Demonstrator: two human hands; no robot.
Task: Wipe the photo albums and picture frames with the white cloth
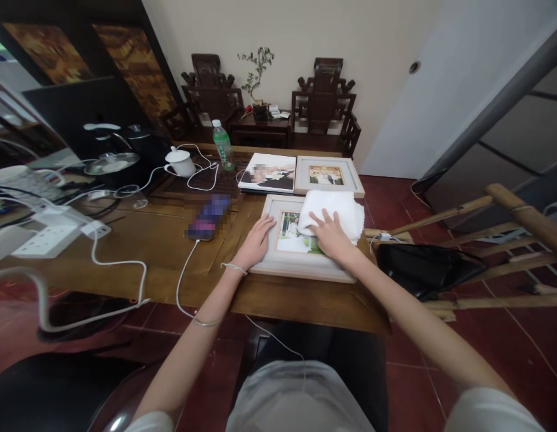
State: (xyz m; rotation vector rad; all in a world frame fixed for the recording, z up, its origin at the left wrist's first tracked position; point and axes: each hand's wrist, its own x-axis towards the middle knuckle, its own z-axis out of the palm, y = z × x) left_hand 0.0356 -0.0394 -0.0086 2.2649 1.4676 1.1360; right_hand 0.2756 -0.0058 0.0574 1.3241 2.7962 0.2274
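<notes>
A light-coloured picture frame [271,262] lies flat near the table's front edge, with an outdoor photo [289,235] in its middle. My left hand [256,241] rests on the frame's left border, its fingers stretched out. Over the right upper part of the frame is a folded white cloth [341,210]. My right hand [331,237] holds this cloth down against the frame, fingers slightly spread and bent over it. The cloth and hand hide part of the photo.
Behind lie a second picture frame [357,183] and a photo album [271,171]. A phone [210,217] on a cable, a green bottle [223,146], a lidded white cup [180,162] and a power strip [47,237] occupy the left. A wooden rack [516,207] stands right.
</notes>
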